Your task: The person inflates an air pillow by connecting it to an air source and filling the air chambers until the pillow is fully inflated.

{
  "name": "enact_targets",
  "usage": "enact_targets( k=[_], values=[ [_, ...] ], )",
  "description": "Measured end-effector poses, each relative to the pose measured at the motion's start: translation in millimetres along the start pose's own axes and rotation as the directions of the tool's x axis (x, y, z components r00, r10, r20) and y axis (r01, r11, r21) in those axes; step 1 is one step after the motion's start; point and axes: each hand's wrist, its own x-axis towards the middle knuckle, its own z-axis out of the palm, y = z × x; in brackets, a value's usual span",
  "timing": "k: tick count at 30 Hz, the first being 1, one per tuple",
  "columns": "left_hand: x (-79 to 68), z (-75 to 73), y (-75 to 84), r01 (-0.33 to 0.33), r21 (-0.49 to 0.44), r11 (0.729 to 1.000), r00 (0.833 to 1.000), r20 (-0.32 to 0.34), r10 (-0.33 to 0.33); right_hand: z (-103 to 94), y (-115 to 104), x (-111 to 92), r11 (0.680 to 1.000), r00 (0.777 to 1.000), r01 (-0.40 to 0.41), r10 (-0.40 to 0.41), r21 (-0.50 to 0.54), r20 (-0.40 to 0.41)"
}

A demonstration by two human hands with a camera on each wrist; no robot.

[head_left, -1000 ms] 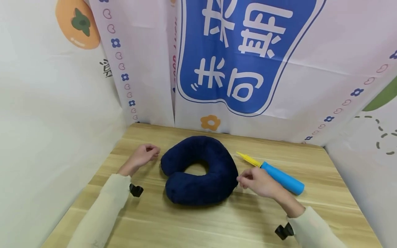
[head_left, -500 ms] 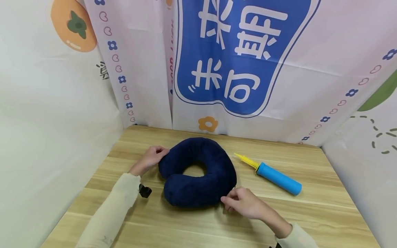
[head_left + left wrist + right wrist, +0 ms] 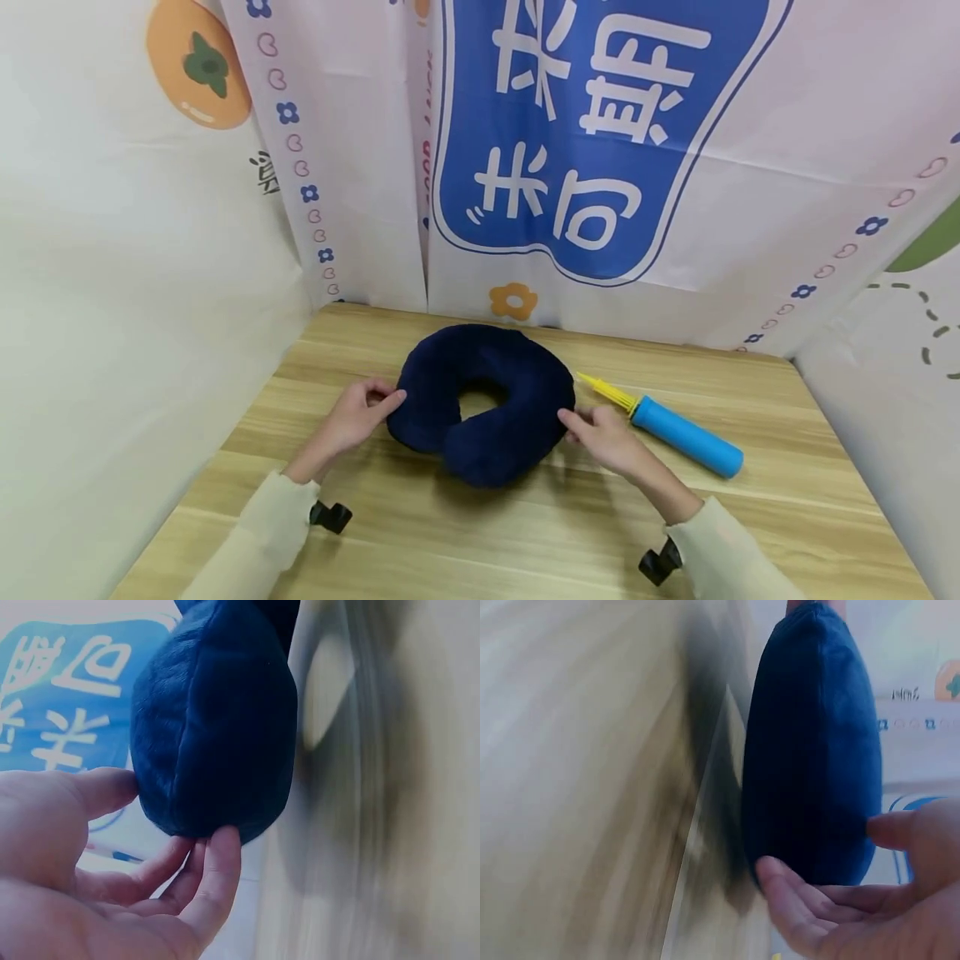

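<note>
A dark navy U-shaped neck pillow [image 3: 536, 392] is held up off the wooden table between both hands, its opening facing the near left. My left hand [image 3: 354, 419] pinches its left side, thumb on top and fingers underneath. On the opposite side my right hand [image 3: 611, 440] grips the outer edge the same way. In the left wrist view, the thumb and fingertips press either face of the plush pillow [image 3: 232, 727]. The right wrist view shows the pillow [image 3: 810, 757] edge-on, with a gap and shadow between it and the tabletop.
A blue hand pump [image 3: 690, 437] with a yellow nozzle lies on the table [image 3: 420, 550] just right of the right hand. Printed white cloth [image 3: 375, 183] walls in the table at the back and both sides.
Both hands have taken hold of the pillow's sides and raised it from the table. The right hand shifted up from the pillow's lower right edge. The pump stays put.
</note>
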Motion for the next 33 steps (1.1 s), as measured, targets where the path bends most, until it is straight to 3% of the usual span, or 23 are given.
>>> enact_targets(
  k=[8,14,19,23,25,28,30,33],
  values=[
    [-29.6,24.6,5.0,0.030,0.016,0.999,0.999,-0.042,-0.029,-3.1,5,23,0.997,0.997,0.005,0.001,0.077,-0.077],
    [-36.7,39.6,4.4,0.014,0.012,1.000,0.999,-0.042,-0.014,-3.0,10,33,0.999,0.996,-0.013,0.017,0.047,-0.084],
    [-35.1,40.2,0.8,0.000,0.047,0.999,1.000,0.008,-0.001,-4.8,17,33,1.000,0.997,-0.005,0.005,-0.004,-0.078],
    [-35.4,30.6,-3.1,-0.086,0.124,0.989,0.992,0.106,0.073,-7.3,21,28,0.995,0.997,0.037,-0.044,-0.095,-0.069],
    [-37.1,24.2,-6.0,-0.169,0.190,0.967,0.979,0.147,0.142,-8.5,22,24,0.986,0.995,0.066,-0.076,-0.153,-0.061],
    [-40.9,16.5,-11.0,-0.281,0.322,0.904,0.958,0.147,0.245,-9.4,23,15,0.955,0.989,0.126,-0.144,-0.270,-0.046],
    [-43.3,12.9,-14.3,-0.313,0.405,0.859,0.950,0.119,0.290,-8.4,23,9,0.917,0.979,0.169,-0.197,-0.361,-0.043],
    [-45.8,9.5,-19.9,-0.297,0.500,0.813,0.950,0.073,0.302,-5.4,25,-1,0.842,0.959,0.218,-0.279,-0.493,-0.052]
  ],
)
